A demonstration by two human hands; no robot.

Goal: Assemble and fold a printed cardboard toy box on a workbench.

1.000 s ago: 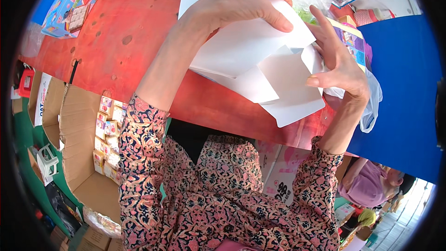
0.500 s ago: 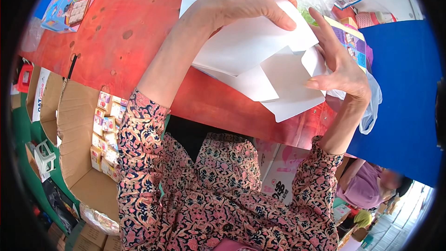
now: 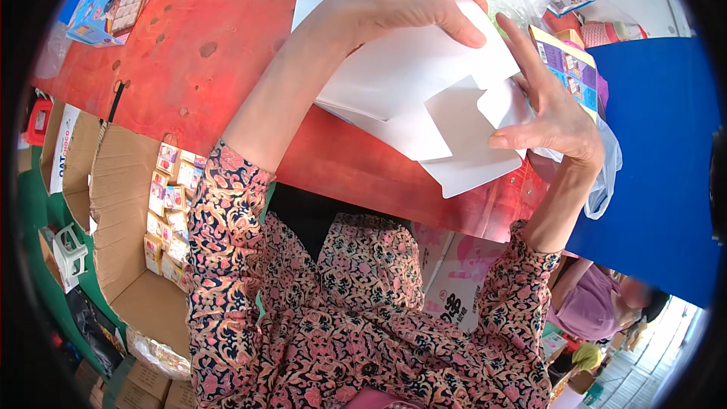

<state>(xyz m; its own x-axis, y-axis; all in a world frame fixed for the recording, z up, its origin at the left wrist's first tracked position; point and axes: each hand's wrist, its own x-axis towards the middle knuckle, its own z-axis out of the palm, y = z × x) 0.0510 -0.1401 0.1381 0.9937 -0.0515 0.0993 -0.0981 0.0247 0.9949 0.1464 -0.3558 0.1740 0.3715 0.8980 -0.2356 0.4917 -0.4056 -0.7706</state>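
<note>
Currently both hands, left hand (image 3: 401, 7) and right hand (image 3: 549, 110), pinch the white card flaps (image 3: 424, 98) above the desk (image 3: 227, 38); uneven pressure risks a crooked crease.

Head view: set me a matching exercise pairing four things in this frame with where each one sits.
Things:
1. white folded cardboard
2. open brown carton
3. blue toy box
4. clear plastic bag

Places:
A. on the floor left of the red table, small packs inside
B. hanging off the table edge by the right wrist
C. between left hand and right hand
D. on the table's far left corner

Pairs: 1-C, 2-A, 3-D, 4-B
</note>
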